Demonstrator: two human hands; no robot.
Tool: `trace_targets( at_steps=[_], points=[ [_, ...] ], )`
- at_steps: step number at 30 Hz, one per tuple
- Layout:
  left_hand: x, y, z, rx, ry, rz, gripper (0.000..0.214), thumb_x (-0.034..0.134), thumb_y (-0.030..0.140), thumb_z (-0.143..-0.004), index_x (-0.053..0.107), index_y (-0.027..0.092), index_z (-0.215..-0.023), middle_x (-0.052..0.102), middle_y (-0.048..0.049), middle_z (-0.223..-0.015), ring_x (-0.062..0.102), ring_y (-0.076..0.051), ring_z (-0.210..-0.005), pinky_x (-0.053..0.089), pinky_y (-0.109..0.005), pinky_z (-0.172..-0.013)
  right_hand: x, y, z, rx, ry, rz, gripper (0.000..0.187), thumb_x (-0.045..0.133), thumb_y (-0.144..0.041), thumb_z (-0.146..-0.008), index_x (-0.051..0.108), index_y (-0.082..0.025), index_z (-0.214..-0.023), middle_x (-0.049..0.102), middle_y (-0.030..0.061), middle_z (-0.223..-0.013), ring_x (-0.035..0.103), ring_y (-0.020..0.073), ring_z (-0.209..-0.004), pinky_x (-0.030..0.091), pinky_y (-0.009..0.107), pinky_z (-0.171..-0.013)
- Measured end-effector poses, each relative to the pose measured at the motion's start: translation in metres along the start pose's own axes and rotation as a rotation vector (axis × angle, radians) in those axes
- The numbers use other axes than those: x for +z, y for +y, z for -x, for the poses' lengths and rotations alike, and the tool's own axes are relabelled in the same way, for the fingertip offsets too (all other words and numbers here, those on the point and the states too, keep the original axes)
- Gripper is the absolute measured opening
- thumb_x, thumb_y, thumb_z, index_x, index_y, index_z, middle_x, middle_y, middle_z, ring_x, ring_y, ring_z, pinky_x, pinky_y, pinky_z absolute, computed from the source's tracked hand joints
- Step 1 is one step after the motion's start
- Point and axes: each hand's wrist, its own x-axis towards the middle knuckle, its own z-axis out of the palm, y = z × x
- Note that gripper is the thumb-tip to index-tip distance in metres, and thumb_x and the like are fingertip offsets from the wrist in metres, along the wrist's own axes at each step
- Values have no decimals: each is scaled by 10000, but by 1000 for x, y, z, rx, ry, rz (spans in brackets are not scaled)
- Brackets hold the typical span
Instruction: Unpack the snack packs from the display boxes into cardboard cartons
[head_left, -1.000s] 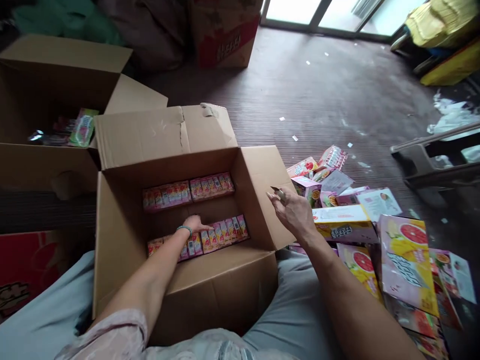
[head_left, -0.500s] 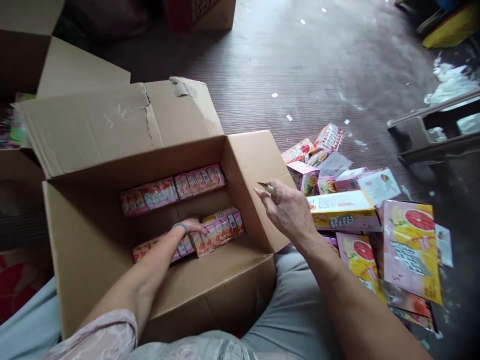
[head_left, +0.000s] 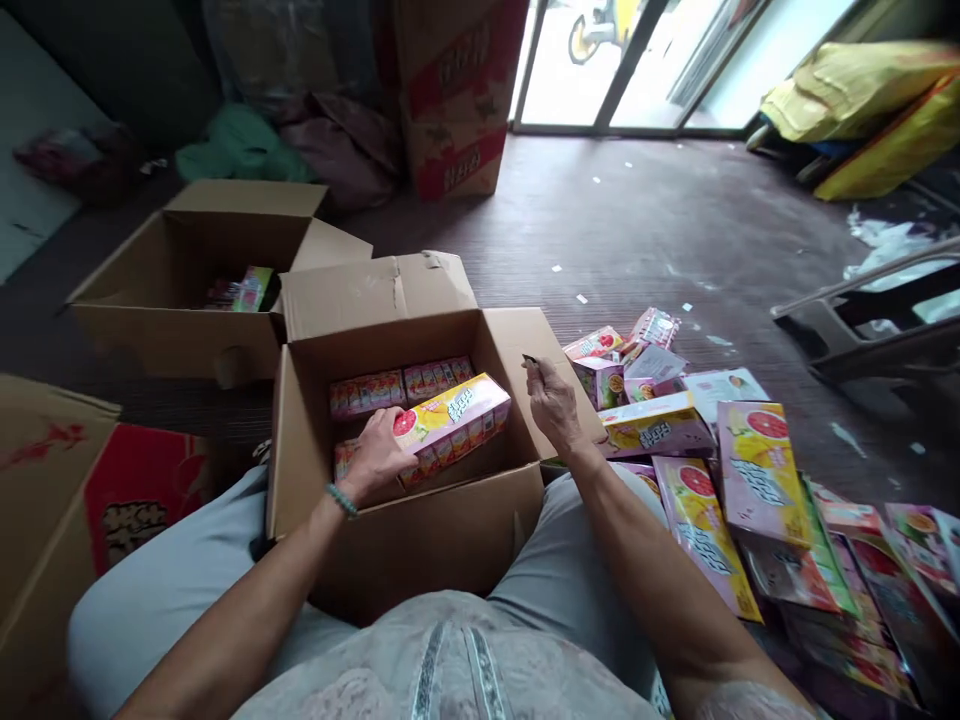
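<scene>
At carton (head_left: 420, 550), yellow-pink box (head_left: 456, 420), long axis slanting rightward

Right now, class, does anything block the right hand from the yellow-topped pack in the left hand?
Nothing visible does; the right cardboard flap appears below the right hand, not between it and the pack.

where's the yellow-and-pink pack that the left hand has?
Head view, near centre: the yellow-and-pink pack is at the left hand's fingertips, in the right half of the open cardboard box, left of the right hand.
</scene>
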Motion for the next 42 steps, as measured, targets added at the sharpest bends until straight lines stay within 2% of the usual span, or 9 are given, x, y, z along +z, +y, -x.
trace_targets(
  at_steps=[4,8,13,19,26,33,37,40,42],
  points=[
    [-36,2,75,155,133,44,671,784,351,-585,499,220,-1179,566,-68,-1079,560,-268,-1015,479,-388,-906,-27,-38,54,-174,-61,-3,403,249,-352,-1037,615,-187,-1079,703,83,-988,648,162,-818,425,240,-709],
    [-13,-8,131,229,206,165,831,821,474,-602,434,215,-1291,541,-122,-1214,530,-313,-1145,437,-466,-1035,-37,-91,111,-556,-386,317,277,372,-266,-1002,640,-217,-954,669,54,-876,617,172,-801,380,262,-707],
    [17,-14,146,224,395,245,905,829,490,-612,365,197,-1332,491,-143,-1284,483,-317,-1240,397,-487,-1102,-14,-150,146,-772,-614,571,207,444,-193,-947,631,-206,-1035,666,85,-904,627,204,-806,386,300,-685],
    [22,-18,143,260,429,231,641,732,305,-691,406,188,-1231,518,-127,-1197,519,-280,-1145,451,-460,-1046,16,-183,161,-862,-695,702,231,426,-125,-928,630,-152,-1035,682,133,-954,649,246,-823,441,344,-694],
    [12,-12,144,235,394,249,612,787,370,-667,446,204,-1148,529,-101,-1102,541,-271,-1044,493,-426,-957,9,-161,144,-807,-734,857,244,419,-116,-937,627,-143,-1061,694,141,-931,664,239,-823,438,341,-687],
    [8,-12,141,248,385,242,638,759,241,-637,437,188,-1185,521,-100,-1124,533,-271,-1065,490,-429,-973,-68,-80,88,-547,-702,937,282,448,-110,-936,686,-181,-1070,727,119,-960,683,230,-869,422,304,-703],
    [7,-18,139,230,366,204,649,723,248,-630,424,187,-1203,517,-108,-1137,534,-292,-1077,491,-447,-974,-101,-66,79,-352,-576,804,249,465,-258,-979,705,-189,-985,738,119,-909,694,265,-853,421,306,-653],
    [9,-22,139,223,356,179,633,673,298,-644,411,214,-1214,502,-104,-1147,540,-314,-1085,480,-482,-996,-89,-81,96,-338,-516,694,463,656,-526,-856,587,-257,-1227,729,58,-1025,687,234,-921,443,267,-677],
    [11,-28,137,206,351,172,615,639,364,-661,394,267,-1216,494,-90,-1137,545,-331,-1065,487,-515,-986,-60,-93,107,-538,-551,516,766,777,-523,-724,459,-199,-1340,717,78,-1017,685,242,-910,460,273,-680]
  ],
)
